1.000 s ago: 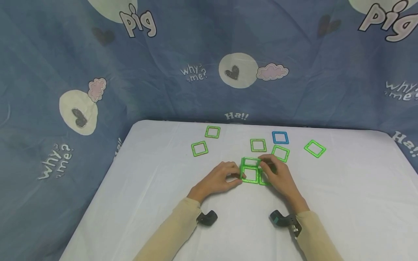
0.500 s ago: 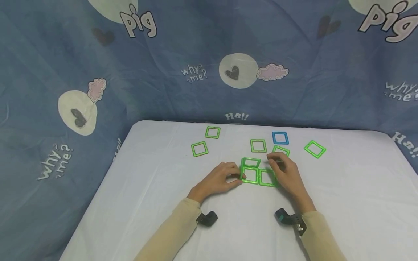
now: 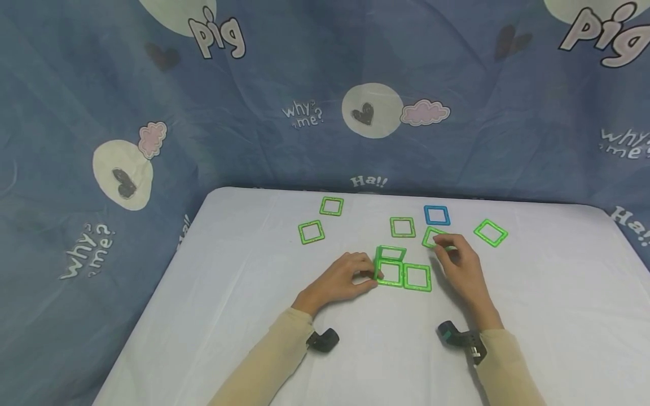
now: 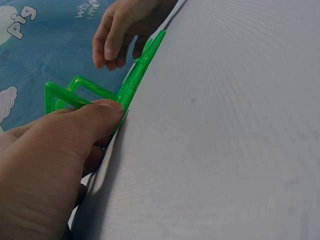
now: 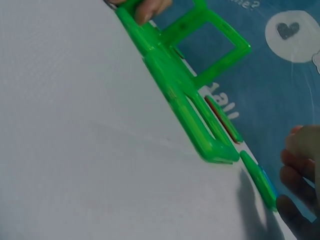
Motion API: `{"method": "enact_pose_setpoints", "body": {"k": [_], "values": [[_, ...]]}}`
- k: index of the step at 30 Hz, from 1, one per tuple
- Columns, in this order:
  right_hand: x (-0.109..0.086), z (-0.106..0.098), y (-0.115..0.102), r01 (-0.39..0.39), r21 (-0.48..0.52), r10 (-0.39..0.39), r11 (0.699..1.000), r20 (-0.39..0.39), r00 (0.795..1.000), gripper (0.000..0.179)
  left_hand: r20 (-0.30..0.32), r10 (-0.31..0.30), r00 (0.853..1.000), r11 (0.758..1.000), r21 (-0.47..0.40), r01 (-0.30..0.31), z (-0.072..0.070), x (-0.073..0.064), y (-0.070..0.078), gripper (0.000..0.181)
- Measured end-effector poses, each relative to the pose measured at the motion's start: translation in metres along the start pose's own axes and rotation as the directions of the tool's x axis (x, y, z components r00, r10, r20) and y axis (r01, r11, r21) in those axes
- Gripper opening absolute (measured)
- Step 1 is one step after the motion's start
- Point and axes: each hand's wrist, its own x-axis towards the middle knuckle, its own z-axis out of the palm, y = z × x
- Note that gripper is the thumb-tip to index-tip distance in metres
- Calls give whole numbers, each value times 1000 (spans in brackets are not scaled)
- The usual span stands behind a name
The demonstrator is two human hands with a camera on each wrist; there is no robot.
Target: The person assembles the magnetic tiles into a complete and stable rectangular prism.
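At the front middle of the table, several green square magnetic tiles stand joined. One flat tile has another flat tile against its right side, and an upright tile rises along its back. A further tile stands upright along its left side. My left hand pinches the joined tiles at that left edge, with the thumb near the bottom corner in the left wrist view. Over a loose green tile behind them, my right hand hovers with loosely bent fingers and nothing held.
Loose green tiles lie farther back: one in the middle, one at the right, and two at the left, a nearer tile and a farther tile. A blue tile lies behind my right hand. Patterned blue cloth hangs behind the table.
My right hand has left the joined tiles and moved right and back to the loose green tile, uncovering the right flat tile. My left hand has stayed in place.
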Motion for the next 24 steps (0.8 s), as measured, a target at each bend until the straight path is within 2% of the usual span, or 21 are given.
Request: {"method": "enact_pose_setpoints", "body": {"k": [5,13,19,24], "values": [[1,-3,2,-9,-76,9,997,1,1000,22,0,0,1000,1000,11,0,0,0,0,16],[-1,-6,6,-44,-173,61,984,96,993,38,8,14,1000,1000,23,-14,-1,0,0,16],[0,-3,10,-6,-238,32,971,104,994,34,2,32,999,999,25,-32,-2,1,1,16],[-1,-1,11,-23,-227,46,974,99,994,27,13,10,1000,999,30,-11,-2,0,2,17]]}}
